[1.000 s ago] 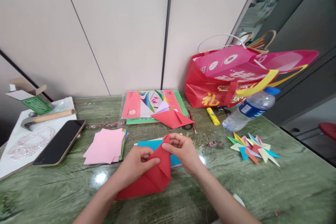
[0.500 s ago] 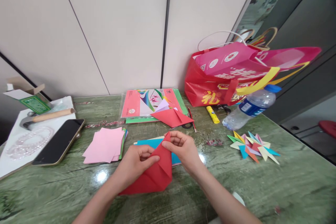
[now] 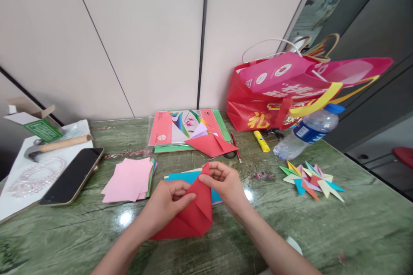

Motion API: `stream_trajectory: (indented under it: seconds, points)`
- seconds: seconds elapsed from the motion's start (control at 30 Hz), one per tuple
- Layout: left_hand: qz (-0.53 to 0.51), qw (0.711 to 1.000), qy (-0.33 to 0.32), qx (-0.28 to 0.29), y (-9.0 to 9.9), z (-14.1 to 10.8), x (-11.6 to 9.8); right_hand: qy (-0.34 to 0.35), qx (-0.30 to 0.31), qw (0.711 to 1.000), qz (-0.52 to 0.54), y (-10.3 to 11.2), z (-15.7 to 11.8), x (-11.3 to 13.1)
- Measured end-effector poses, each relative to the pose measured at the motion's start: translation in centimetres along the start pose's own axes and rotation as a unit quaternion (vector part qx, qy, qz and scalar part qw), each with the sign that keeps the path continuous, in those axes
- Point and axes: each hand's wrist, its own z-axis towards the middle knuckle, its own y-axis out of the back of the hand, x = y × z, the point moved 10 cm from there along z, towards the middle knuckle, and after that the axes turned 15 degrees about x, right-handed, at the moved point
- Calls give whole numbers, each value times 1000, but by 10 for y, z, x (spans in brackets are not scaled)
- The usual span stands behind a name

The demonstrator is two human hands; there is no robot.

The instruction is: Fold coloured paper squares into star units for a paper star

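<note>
A partly folded sheet of red paper (image 3: pixel 193 212) is held up over the near middle of the table. My left hand (image 3: pixel 169 204) pinches its left edge between thumb and fingers. At the paper's pointed top corner, my right hand (image 3: pixel 224 184) grips with thumb and forefinger. Behind the red paper lie blue sheets (image 3: pixel 183 176), partly covered by it and my hands. A stack of pink paper squares (image 3: pixel 129 179) rests to the left. Farther back, a folded red paper piece (image 3: pixel 213 144) with a lilac part lies against a packet of coloured paper (image 3: pixel 164 129).
On the right are folded multicoloured paper stars (image 3: pixel 311 179), a plastic bottle (image 3: pixel 311 131), a yellow glue stick (image 3: pixel 261 141) and a red bag (image 3: pixel 245 107). On the left lie a phone (image 3: pixel 72 176), a hammer (image 3: pixel 64 143), a beaded strand (image 3: pixel 35 178) and a green box (image 3: pixel 41 128).
Both hands keep their hold on the red paper, whose lower left part has shifted slightly to the right. The rest looks the same apart from a slight camera shift.
</note>
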Motion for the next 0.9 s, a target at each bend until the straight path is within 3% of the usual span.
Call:
stream_trajectory:
  seconds: [0.3, 0.9]
  points:
    - [3, 1000, 17, 12, -2, 2, 7, 7, 12, 999, 31, 1, 0, 0]
    - [28, 1000, -1, -12, 0, -1, 0, -5, 19, 993, 113, 9, 3, -6]
